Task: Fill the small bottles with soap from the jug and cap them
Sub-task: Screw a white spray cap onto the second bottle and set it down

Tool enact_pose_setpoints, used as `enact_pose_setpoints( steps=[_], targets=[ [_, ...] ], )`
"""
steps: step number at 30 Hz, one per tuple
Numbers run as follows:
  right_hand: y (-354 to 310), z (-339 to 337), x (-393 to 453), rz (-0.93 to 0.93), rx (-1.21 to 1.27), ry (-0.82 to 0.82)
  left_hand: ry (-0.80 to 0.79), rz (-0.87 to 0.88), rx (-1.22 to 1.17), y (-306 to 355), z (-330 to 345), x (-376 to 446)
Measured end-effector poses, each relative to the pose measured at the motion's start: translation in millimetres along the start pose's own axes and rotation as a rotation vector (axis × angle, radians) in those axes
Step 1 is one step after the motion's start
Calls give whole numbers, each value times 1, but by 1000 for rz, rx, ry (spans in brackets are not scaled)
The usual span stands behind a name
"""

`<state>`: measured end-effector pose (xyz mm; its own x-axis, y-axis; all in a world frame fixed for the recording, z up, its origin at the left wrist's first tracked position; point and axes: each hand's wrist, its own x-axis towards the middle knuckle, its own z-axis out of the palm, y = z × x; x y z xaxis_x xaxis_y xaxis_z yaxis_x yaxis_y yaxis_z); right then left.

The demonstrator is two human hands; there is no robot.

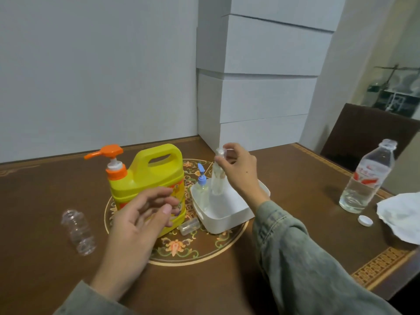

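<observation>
My right hand (236, 169) pinches the cap end of a slim clear bottle (217, 176), thumb and fingertips curled round its top, and the bottle stands upright with its base inside the white tray (227, 214). Just beside it in the same tray stands a small bottle with a blue pump (201, 185), also upright. My left hand (141, 219) hangs above the table in front of the yellow jug (147, 185), fingers loosely spread and holding nothing; its edges are blurred. The jug stands upright on the round painted medallion of the brown table (295, 201), its orange pump head (106, 153) pointing left. A small clear bottle (189, 226) lies on its side between the jug's base and the tray; whether it touches either I cannot tell. Another empty clear bottle (78, 231) lies on its side well to the left of the jug. Far to the right stands an uncapped water bottle (368, 178), its white cap (365, 221) on the table near it, beside a crumpled white sheet (400, 217).
</observation>
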<state>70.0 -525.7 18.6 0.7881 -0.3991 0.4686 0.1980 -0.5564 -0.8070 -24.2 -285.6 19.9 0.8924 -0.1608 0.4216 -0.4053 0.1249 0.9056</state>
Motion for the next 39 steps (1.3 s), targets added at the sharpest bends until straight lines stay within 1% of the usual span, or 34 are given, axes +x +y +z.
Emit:
enact_pose_setpoints(
  steps=[6, 12, 17, 26, 29, 32, 34, 36, 39],
  targets=[
    [23, 17, -7, 55, 10, -54, 12, 0, 0, -11, -2, -2],
    [19, 21, -9, 44, -25, -80, 17, -3, 9, -11, -2, -3],
    [18, 22, -14, 30, -46, -69, 24, 11, 20, -12, -5, -6],
    [14, 19, -19, 10, -81, -91, 71, 30, 15, -4, -25, -11],
    [4, 14, -22, -13, -94, -52, 108, 42, 11, 4, -39, -16],
    [-15, 10, -38, -56, -134, 90, 141, 65, 29, 14, -57, -21],
    [-38, 12, -62, -113, -64, 178, 177, 83, 42, 25, -72, -27],
    [-63, 19, -92, -178, 17, 167, 218, 89, 62, 34, -87, -34],
    [-90, 41, -134, -243, 93, 43, 252, 91, 95, 37, -107, -42]
  ],
)
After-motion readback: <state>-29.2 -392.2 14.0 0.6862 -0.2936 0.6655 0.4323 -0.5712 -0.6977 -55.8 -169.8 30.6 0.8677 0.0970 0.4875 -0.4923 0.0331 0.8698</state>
